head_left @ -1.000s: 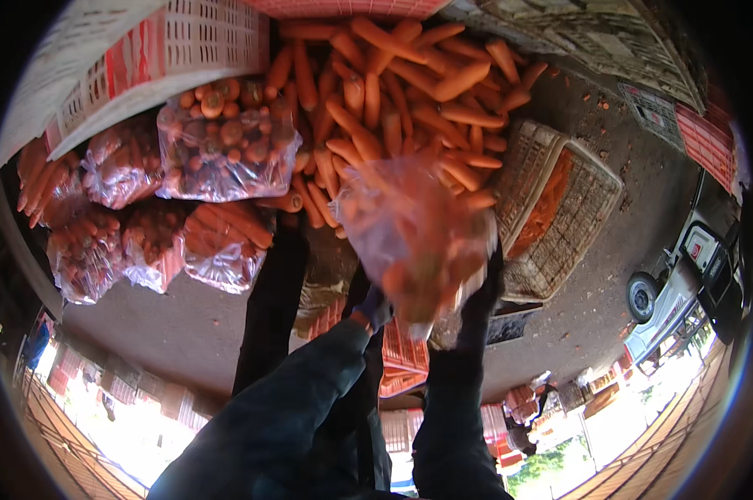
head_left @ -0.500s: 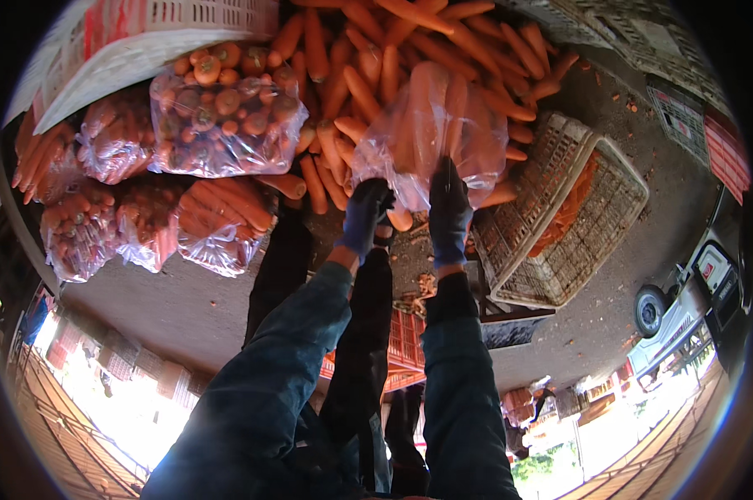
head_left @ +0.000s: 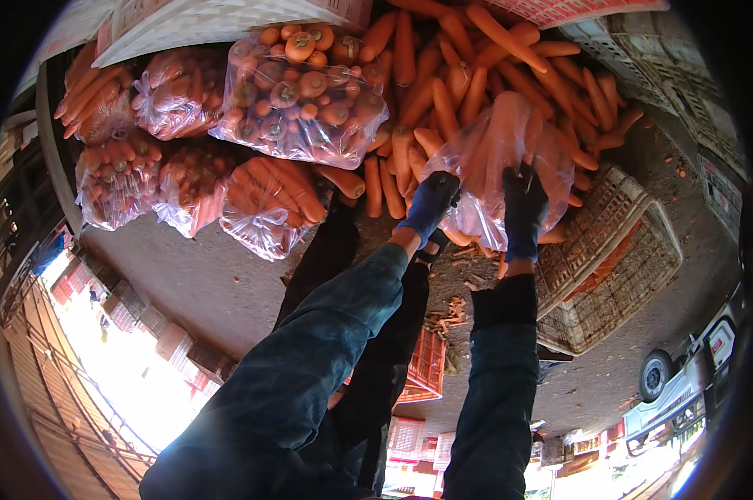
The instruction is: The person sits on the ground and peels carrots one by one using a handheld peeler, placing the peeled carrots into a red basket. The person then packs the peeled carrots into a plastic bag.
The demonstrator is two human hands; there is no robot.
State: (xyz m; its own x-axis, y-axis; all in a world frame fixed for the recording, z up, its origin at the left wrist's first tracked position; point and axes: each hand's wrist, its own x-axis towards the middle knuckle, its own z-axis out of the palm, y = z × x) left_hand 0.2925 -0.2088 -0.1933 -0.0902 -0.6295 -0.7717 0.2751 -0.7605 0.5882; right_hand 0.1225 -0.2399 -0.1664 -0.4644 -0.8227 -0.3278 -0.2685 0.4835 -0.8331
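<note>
A clear plastic bag point(head_left: 468, 179) with several carrots inside lies on the near side of a big heap of loose carrots point(head_left: 443, 100). My left hand point(head_left: 431, 202), in a dark blue and black glove, is closed on the left part of the bag's near edge. Gloved the same way, my right hand point(head_left: 524, 210) grips the bag's near right part, its fingers pressed against the plastic over the carrots. Left of my hands sits a large filled bag of carrots point(head_left: 301, 104), thick ends up. A smaller bag of carrots point(head_left: 274, 200) lies nearer to me.
Several more filled carrot bags point(head_left: 118, 179) stand at the left. To the right, a dirty plastic crate point(head_left: 610, 267) lies tipped with carrot pieces inside. White crates point(head_left: 243, 37) line the far side. A red crate point(head_left: 425, 367) stands near my legs, beside carrot scraps point(head_left: 449, 315).
The whole view has shifted, so the heap, bags and crate appear farther right. Both hands keep hold of the bag, which stays against the heap.
</note>
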